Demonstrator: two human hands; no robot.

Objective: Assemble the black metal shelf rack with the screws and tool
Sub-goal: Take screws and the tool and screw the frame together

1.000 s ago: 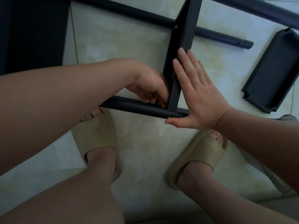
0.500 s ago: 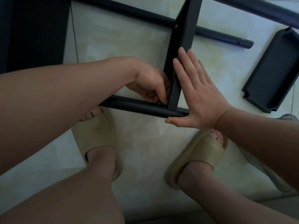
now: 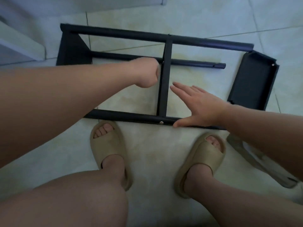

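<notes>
"Head view is taken as the source: where is the black metal shelf rack found?"

"It is laid on its side on the pale tiled floor. A thin black shelf panel is stood on edge between the long black tubes, and a small silver screw is seen in the near tube. A loose black metal tray is left beside the open tube ends."

"How are the grips set?"

"The left grip is curled into a fist against the far part of the panel. It is blurred, so whether a screw or the tool is enclosed cannot be told. The right grip is spread flat, thumb laid on the near tube beside the screw, fingertips just beside the panel; contact there cannot be confirmed."

"What could be spoiled from here?"

"The panel is judged to be barely braced. If it is pushed by the fist, it could be tipped out of square, and a screw at the far joint could be driven crooked, the thread being damaged. The frame could also be slid across the smooth tile, since only a thumb is pressed on it."
</notes>
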